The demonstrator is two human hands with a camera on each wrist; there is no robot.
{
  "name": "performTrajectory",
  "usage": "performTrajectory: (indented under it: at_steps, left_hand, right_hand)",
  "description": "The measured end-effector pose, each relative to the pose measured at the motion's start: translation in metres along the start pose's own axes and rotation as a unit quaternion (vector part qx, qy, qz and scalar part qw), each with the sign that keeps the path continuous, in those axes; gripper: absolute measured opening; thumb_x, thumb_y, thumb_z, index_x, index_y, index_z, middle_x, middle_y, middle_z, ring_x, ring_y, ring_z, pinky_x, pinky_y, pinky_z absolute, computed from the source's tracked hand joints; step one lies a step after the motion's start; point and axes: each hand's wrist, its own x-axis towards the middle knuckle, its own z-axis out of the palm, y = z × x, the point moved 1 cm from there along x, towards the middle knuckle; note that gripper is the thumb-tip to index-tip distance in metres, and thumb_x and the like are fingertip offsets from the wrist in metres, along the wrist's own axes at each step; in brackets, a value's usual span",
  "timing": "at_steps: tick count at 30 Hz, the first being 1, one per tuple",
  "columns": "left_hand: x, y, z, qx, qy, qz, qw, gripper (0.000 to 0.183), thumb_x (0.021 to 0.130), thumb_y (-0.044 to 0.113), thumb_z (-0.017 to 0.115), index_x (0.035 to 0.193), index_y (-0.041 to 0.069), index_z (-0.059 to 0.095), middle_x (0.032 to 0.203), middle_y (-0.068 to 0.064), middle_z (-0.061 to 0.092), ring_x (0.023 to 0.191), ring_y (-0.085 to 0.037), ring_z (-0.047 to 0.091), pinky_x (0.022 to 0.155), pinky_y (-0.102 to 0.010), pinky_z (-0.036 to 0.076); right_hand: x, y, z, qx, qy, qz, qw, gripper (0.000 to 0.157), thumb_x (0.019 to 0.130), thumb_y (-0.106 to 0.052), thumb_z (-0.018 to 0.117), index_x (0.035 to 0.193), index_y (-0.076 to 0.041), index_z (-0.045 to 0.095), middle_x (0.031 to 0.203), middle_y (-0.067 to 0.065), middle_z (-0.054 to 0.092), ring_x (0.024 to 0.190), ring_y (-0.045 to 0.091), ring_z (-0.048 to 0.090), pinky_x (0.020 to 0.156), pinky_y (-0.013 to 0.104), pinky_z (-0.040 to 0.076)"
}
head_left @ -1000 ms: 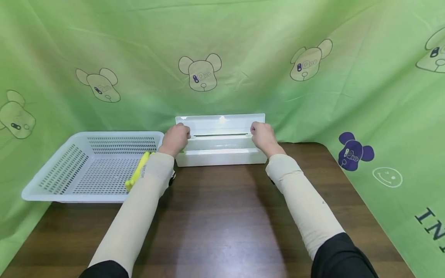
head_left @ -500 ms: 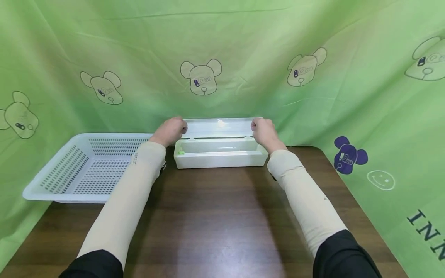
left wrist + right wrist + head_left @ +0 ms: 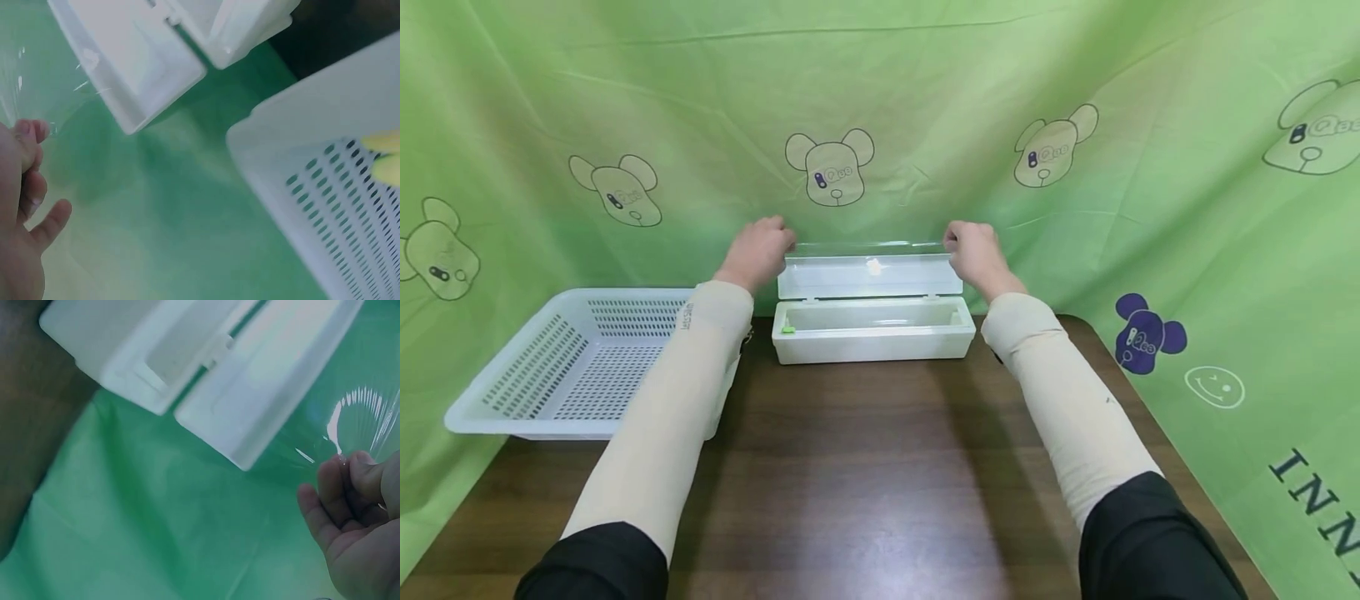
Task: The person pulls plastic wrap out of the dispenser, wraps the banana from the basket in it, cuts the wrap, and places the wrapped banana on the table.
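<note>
A long white cling film dispenser box (image 3: 874, 343) stands on the table with its hinged lid (image 3: 868, 277) swung back. Inside its left end shows a small green piece (image 3: 787, 330). A clear sheet of cling film (image 3: 872, 247) spans the gap between both hands, just above the lid's far edge. My left hand (image 3: 757, 252) pinches one corner; in the left wrist view, creases in the film (image 3: 20, 81) run to the fingertips. My right hand (image 3: 979, 257) pinches the opposite corner between thumb and fingers, with the film (image 3: 369, 409) gathered into pleats there.
A pale, perforated plastic basket (image 3: 568, 292) sits left of the box, partly behind the left sleeve. Yellow items (image 3: 384, 164) lie in it, seen in the left wrist view. A green printed cloth (image 3: 910, 100) hangs right behind the brown wooden table (image 3: 850, 467).
Both hands have moved up and away from the box, spreading slightly apart, carrying the film from over the box to beyond the open lid. The box interior is now more exposed.
</note>
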Motion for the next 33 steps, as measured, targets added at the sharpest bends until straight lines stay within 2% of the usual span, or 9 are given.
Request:
performTrajectory:
  at_steps: [6, 10, 15, 23, 33]
  left_hand:
    - [0.007, -0.002, -0.017, 0.034, 0.008, 0.001, 0.9994, 0.029, 0.084, -0.009, 0.069, 0.111, 0.001, 0.071, 0.110, -0.017, 0.062, 0.103, -0.034, 0.056, 0.094, -0.048, 0.048]
    - [0.012, -0.004, -0.024, 0.022, 0.007, -0.003, 0.9997, 0.030, 0.084, -0.010, 0.068, 0.111, 0.001, 0.069, 0.111, -0.016, 0.060, 0.103, -0.033, 0.054, 0.089, -0.046, 0.051]
    - [0.019, -0.007, -0.034, -0.005, 0.013, -0.020, 0.9997, 0.028, 0.086, -0.011, 0.061, 0.110, 0.001, 0.068, 0.112, -0.016, 0.056, 0.101, -0.035, 0.057, 0.082, -0.048, 0.054]
    - [0.028, -0.009, -0.055, -0.020, 0.000, -0.039, 0.9990, 0.024, 0.095, -0.005, 0.056, 0.116, 0.001, 0.065, 0.114, -0.017, 0.067, 0.107, -0.034, 0.062, 0.095, -0.051, 0.050]
    - [0.031, -0.013, -0.076, -0.009, 0.024, -0.036, 0.9990, 0.024, 0.091, -0.008, 0.059, 0.113, -0.001, 0.065, 0.114, -0.019, 0.065, 0.108, -0.038, 0.060, 0.094, -0.053, 0.050]
  right_hand:
    - [0.012, -0.005, -0.015, -0.001, 0.003, 0.001, 1.000, 0.033, 0.081, 0.018, 0.039, 0.099, 0.005, 0.063, 0.099, 0.020, 0.063, 0.095, 0.035, 0.055, 0.089, 0.047, 0.049]
    - [0.018, -0.007, -0.021, -0.002, 0.007, 0.003, 1.000, 0.035, 0.079, 0.019, 0.038, 0.100, 0.006, 0.063, 0.101, 0.020, 0.063, 0.097, 0.034, 0.054, 0.090, 0.046, 0.048]
    - [0.022, -0.010, -0.029, -0.008, 0.022, 0.005, 1.000, 0.029, 0.087, 0.017, 0.043, 0.104, 0.005, 0.063, 0.107, 0.021, 0.064, 0.101, 0.036, 0.056, 0.093, 0.046, 0.048]
    - [0.029, -0.017, -0.046, -0.027, 0.054, -0.004, 0.998, 0.019, 0.093, 0.012, 0.048, 0.104, 0.006, 0.063, 0.106, 0.023, 0.065, 0.103, 0.039, 0.056, 0.094, 0.048, 0.047]
    - [0.040, -0.032, -0.064, -0.056, 0.077, -0.019, 0.995, 0.015, 0.092, 0.011, 0.050, 0.098, 0.004, 0.061, 0.101, 0.021, 0.065, 0.098, 0.037, 0.056, 0.090, 0.046, 0.047]
